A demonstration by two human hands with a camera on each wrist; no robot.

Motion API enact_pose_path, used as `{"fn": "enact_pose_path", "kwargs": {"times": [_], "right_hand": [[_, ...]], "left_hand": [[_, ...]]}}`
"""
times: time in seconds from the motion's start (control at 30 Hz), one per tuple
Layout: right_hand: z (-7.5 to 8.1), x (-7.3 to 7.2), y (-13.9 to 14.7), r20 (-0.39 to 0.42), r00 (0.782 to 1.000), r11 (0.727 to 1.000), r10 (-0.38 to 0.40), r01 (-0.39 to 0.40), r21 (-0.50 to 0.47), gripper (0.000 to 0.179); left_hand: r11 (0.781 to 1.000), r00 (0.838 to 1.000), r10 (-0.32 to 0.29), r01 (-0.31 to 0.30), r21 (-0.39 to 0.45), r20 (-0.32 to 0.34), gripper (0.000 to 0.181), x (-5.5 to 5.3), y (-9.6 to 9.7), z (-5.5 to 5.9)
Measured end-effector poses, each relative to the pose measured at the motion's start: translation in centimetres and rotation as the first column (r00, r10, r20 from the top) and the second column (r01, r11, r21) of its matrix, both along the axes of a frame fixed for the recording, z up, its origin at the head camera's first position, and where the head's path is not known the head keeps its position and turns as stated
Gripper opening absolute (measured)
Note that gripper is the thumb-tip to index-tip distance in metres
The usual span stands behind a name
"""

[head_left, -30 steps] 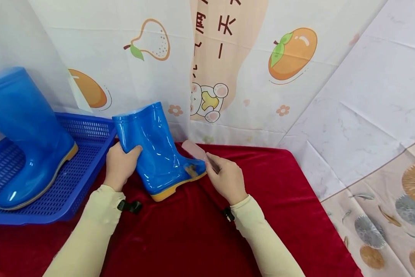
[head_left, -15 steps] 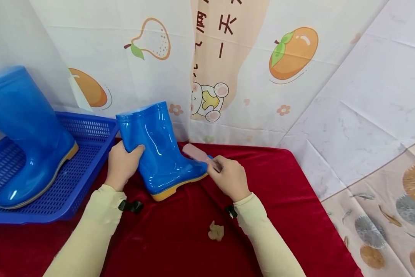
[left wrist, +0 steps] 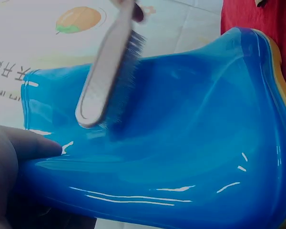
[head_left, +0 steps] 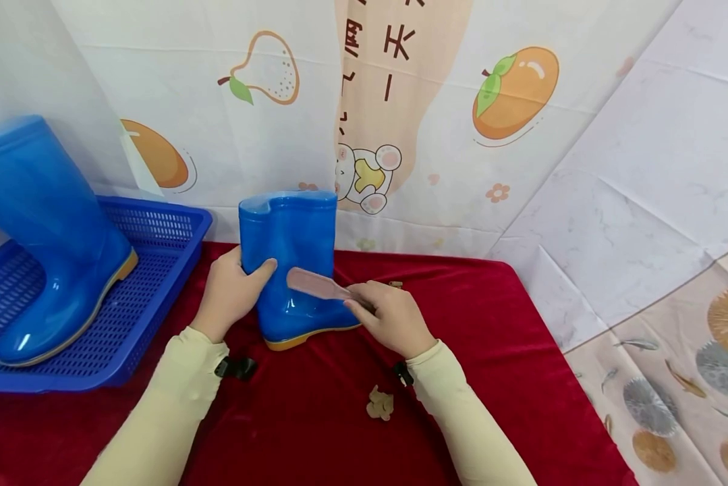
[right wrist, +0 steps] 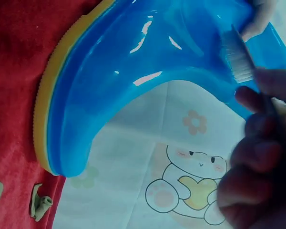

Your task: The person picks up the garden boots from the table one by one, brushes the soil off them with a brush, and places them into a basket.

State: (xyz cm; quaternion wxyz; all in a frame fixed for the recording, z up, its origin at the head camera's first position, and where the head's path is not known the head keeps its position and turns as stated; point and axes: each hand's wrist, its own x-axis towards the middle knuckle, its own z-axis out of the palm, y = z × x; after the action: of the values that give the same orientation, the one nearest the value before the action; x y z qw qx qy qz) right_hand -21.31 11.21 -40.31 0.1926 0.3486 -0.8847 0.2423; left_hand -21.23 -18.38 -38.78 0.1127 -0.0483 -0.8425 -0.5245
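Observation:
A glossy blue rain boot (head_left: 299, 270) with a yellow sole stands on the red cloth, its toe to the right. My left hand (head_left: 230, 293) grips its shaft at the left side, thumb across the front and fingers hidden behind. My right hand (head_left: 390, 314) holds the handle of a pale pink brush (head_left: 318, 283). In the left wrist view the brush (left wrist: 105, 71) lies with its bristles (left wrist: 126, 78) against the boot's shaft. The right wrist view shows the bristles (right wrist: 238, 56) at the shaft too, with fingers wrapped round the handle.
A second blue boot (head_left: 66, 229) stands in a blue plastic basket (head_left: 184, 236) at the left. One crumpled tan scrap (head_left: 380, 403) lies on the red cloth (head_left: 473, 324) near the front, another small scrap (head_left: 395, 284) beyond my right hand. Printed curtains hang behind.
The brush has moved left from the toe to the shaft. The boot has turned more upright and shifted right with my left hand. The brown smear left the toe; tan scraps now lie on the cloth.

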Motion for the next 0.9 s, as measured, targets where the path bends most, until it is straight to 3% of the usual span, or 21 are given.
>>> {"fn": "enact_pose_path", "kwargs": {"times": [0.13,0.23,0.37,0.5,0.63,0.77,0.9], "right_hand": [[0.1,0.1,0.3,0.097,0.990,0.995,-0.100,0.098,0.017,0.022],[0.4,0.2,0.6,0.136,0.980,0.989,-0.145,0.141,0.036,0.013],[0.6,0.1,1.1,0.172,0.969,0.984,-0.175,0.166,0.062,0.039],[0.7,-0.1,1.5,0.185,0.964,0.981,-0.189,0.192,0.000,0.044],[0.8,-0.1,1.5,0.145,0.969,0.968,-0.199,0.218,-0.127,0.047],[0.8,-0.2,1.4,0.083,0.971,0.934,-0.226,0.240,-0.266,0.046],[0.7,-0.4,1.3,0.045,0.973,0.913,-0.225,0.227,-0.338,0.046]], "left_hand": [[0.999,0.999,0.033,-0.033,0.006,0.014,0.056,-0.2,0.0,0.0],[0.998,0.997,0.066,-0.067,0.015,0.026,0.057,-0.3,-0.3,-0.2],[0.994,0.994,0.104,-0.105,0.032,0.032,0.059,-0.4,-0.7,-0.4],[0.991,0.992,0.122,-0.123,0.049,0.029,0.059,-0.4,-1.0,-0.6],[0.995,0.996,0.086,-0.087,0.044,0.024,0.059,-0.4,-1.0,-0.7],[0.999,0.999,0.034,-0.034,0.024,0.017,0.060,-0.5,-0.8,-0.7],[1.000,1.000,-0.022,0.022,0.008,0.019,0.061,-0.5,-0.7,-0.5]]}}
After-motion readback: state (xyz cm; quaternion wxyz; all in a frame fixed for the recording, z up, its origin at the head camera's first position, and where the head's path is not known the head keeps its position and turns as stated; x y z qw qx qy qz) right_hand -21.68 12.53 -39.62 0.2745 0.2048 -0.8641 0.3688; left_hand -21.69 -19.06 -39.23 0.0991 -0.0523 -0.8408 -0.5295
